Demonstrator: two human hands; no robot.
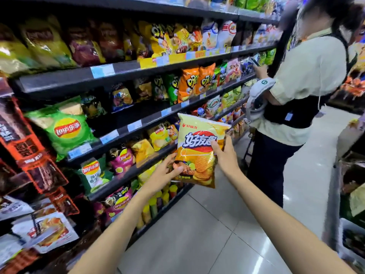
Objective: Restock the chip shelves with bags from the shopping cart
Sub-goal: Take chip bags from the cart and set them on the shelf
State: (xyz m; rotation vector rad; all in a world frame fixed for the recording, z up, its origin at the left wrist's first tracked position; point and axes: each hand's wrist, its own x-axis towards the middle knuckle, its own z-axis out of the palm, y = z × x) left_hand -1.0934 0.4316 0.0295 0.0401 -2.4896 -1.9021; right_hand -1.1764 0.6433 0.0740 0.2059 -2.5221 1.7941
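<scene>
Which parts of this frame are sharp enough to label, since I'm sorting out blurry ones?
Head view: the yellow chip bag held by both hands is sharp; the shelves at far left smear and bow with wide-angle distortion; ceiling lights glare on the floor tiles.

**Supermarket aisle: surroundings apart from the restocking work.**
A second person (300,80) stands at right, facing the shelving, in a pale short-sleeved top with a dark apron or vest (296,113) over it and dark trousers. One hand holds a small dark device (255,61) near the shelf edge, and a white padded object (258,91) hangs from the forearm. The floor (207,224) is of light grey glossy tiles with thin joints. At the far right edge stand blurred displays of packaged goods (353,194), too indistinct to identify. Part of a dark metal frame (249,147) shows low beside this person's legs.
</scene>
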